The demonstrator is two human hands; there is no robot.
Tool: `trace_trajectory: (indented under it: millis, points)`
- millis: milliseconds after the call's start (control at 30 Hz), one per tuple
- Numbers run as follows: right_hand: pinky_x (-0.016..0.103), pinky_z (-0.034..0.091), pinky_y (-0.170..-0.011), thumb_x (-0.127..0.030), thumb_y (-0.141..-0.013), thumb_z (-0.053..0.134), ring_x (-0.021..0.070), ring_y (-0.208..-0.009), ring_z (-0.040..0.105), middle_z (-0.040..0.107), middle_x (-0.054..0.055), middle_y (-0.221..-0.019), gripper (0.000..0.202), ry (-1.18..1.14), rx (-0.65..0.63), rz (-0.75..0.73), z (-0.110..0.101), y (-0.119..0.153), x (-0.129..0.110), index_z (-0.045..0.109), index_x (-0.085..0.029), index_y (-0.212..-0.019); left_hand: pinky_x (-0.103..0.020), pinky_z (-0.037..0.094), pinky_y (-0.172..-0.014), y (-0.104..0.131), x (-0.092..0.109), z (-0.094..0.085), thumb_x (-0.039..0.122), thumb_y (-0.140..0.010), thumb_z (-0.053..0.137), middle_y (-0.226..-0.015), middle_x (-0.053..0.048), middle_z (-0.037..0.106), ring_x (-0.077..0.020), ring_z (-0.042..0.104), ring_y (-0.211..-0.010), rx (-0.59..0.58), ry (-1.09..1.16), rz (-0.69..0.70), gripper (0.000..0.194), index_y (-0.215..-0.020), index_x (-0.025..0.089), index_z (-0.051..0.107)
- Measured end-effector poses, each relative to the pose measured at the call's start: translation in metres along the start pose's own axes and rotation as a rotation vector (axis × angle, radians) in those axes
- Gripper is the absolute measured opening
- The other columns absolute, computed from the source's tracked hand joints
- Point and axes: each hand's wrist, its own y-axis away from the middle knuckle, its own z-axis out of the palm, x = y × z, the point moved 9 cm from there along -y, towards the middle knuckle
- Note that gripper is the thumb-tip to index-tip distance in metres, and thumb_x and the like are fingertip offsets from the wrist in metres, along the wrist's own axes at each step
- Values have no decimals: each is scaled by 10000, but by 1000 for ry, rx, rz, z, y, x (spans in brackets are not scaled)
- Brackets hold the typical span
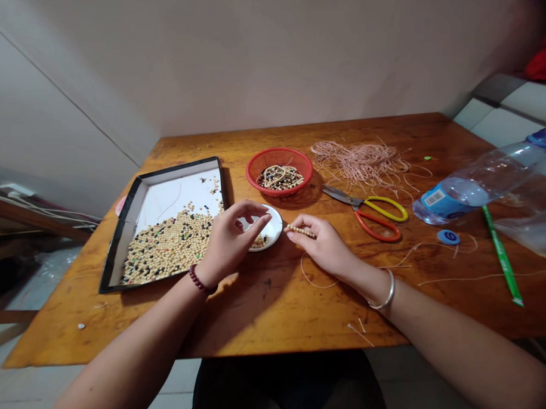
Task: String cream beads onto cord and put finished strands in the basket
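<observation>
At centre frame, the right hand [325, 247] pinches a beaded string [300, 231]; the left hand [229, 239] hovers half-curled, empty, over a white dish [273, 227]. The bottle [484, 182] label at right is unreadable.

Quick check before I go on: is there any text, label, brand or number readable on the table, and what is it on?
Nothing can be read with certainty.
Water bottle, lying on its side: the blue label has a white patch with a barcode, its print too small to read.
Blue cap on the table: a white mark on top, blurred, not legible.
Green stick: no print can be made out.
Scissors, red basket, bead tray: no text visible.
</observation>
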Motion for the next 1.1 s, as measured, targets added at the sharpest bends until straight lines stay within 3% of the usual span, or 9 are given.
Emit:
trace_trajectory:
  millis: [167,267,433,567,733,1100]
  points:
    - [341,474,-847,-234,-788,615,177,-913,631,689,73,-985,151,-22,-33,-10,4,2,-5,649,-171,-921,-298,419,-679,2,-8,8,315,-858,581,-879,-57,689,-207,571,-793,-84,-410,70,156,-941,209,660]
    - [316,480,-823,-308,-826,592,169,-916,629,684,66,-1000,213,-65,-66,-23,7,3,-11,657,-175,-979,-315,416,-676,5,-11,19,328,-864,562,-915,-81,690,-242,566,-841,-177,-542,112,182,-939,209,677]
    - [292,478,-775,-363,-866,544,162,-875,626,688,45,-899,244,-67,-71,-46,7,3,-14,668,-180,-971,-330,431,-708,7,-13,25,374,-860,563,-937,-86,692,-251,569,-875,-253,-560,123,231,-955,208,693]
    - [319,464,-846,-319,-835,584,170,-911,625,704,46,-910,175,-47,-61,-76,7,1,-13,690,-188,-883,-331,427,-696,9,-12,28,378,-852,570,-867,-87,696,-252,575,-849,-291,-557,145,227,-922,210,707]
    - [319,465,-814,-269,-815,590,162,-841,622,706,47,-875,135,-33,-54,-35,5,1,-9,683,-176,-847,-322,420,-665,11,-11,32,360,-865,545,-765,-82,681,-239,580,-768,-328,-629,151,231,-852,222,730]
    - [284,441,-740,-279,-783,593,147,-759,593,679,34,-805,138,21,-26,27,3,-3,6,662,-163,-813,-312,412,-682,12,-5,37,311,-889,532,-763,-77,658,-238,551,-823,-334,-587,216,207,-831,183,684]
